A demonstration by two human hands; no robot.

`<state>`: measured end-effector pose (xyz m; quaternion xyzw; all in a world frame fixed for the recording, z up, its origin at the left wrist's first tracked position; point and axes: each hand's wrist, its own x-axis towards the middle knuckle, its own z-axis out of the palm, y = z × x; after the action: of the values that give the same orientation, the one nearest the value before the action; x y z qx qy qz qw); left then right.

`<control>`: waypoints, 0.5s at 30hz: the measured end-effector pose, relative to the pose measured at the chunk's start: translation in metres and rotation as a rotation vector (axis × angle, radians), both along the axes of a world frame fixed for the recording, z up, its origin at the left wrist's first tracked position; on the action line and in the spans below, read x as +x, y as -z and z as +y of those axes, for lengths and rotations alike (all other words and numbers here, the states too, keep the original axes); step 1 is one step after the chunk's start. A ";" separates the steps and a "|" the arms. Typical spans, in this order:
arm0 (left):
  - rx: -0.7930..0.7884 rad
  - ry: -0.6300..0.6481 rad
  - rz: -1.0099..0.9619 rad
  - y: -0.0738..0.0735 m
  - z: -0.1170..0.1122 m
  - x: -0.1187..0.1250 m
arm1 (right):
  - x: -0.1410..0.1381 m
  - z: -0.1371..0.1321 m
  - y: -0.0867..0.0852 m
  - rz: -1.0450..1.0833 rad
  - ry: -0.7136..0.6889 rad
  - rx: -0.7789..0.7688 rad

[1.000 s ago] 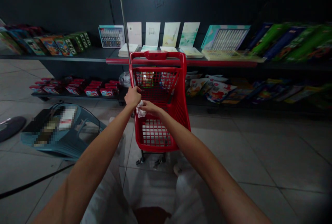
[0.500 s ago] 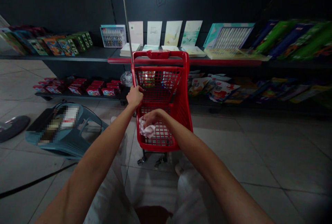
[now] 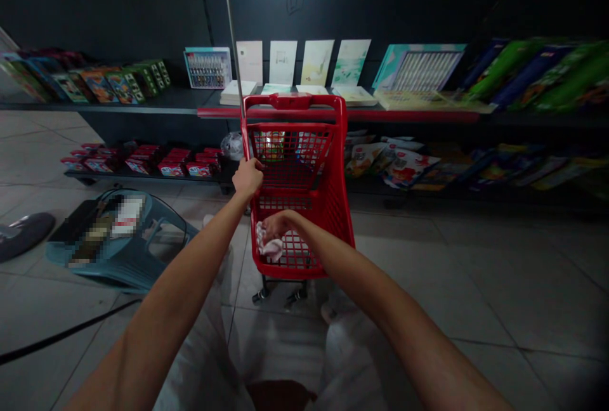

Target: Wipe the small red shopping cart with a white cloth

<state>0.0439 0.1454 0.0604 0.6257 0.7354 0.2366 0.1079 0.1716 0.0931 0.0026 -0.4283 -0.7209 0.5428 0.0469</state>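
Note:
In front of me stands a red shopping cart (image 3: 343, 189) with plastic grid walls and a handle at its far end. My left hand (image 3: 248, 176) is closed around the cart's left rim. Inside the basket, my right hand (image 3: 280, 223) presses a crumpled pale pink cloth (image 3: 271, 249) against the left side wall, near the close end. The fingers of that hand are curled and partly hidden by the cloth. A thin metal pole (image 3: 234, 43) rises at the cart's far left corner.
Behind the cart runs a dark shelf (image 3: 171, 95) with boxes, cards and pen sets (image 3: 208, 67). Snack bags (image 3: 409, 163) and red packs (image 3: 143, 158) lie on the lower shelf. At left are a blue plastic stool (image 3: 118, 271) carrying items and a black cable (image 3: 71, 332) near the floor.
My right hand and the cloth have shifted slightly down along the cart's left inner wall, and the cloth is bunched differently. My left hand stays on the rim.

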 end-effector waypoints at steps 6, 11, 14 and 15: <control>0.013 0.012 0.004 -0.001 0.000 -0.002 | 0.000 0.017 0.010 -0.080 -0.203 -0.217; 0.015 0.001 -0.011 -0.001 0.000 -0.002 | 0.012 0.046 0.009 0.155 -0.182 -0.286; 0.010 -0.003 -0.012 0.000 0.000 0.000 | 0.017 0.050 0.012 0.257 -0.043 -0.232; 0.005 -0.005 -0.011 -0.001 0.000 0.000 | 0.017 0.050 0.013 0.270 0.005 -0.217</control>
<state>0.0441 0.1452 0.0609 0.6229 0.7359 0.2419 0.1097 0.1885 0.1434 -0.0108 -0.3558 -0.6442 0.6699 0.0982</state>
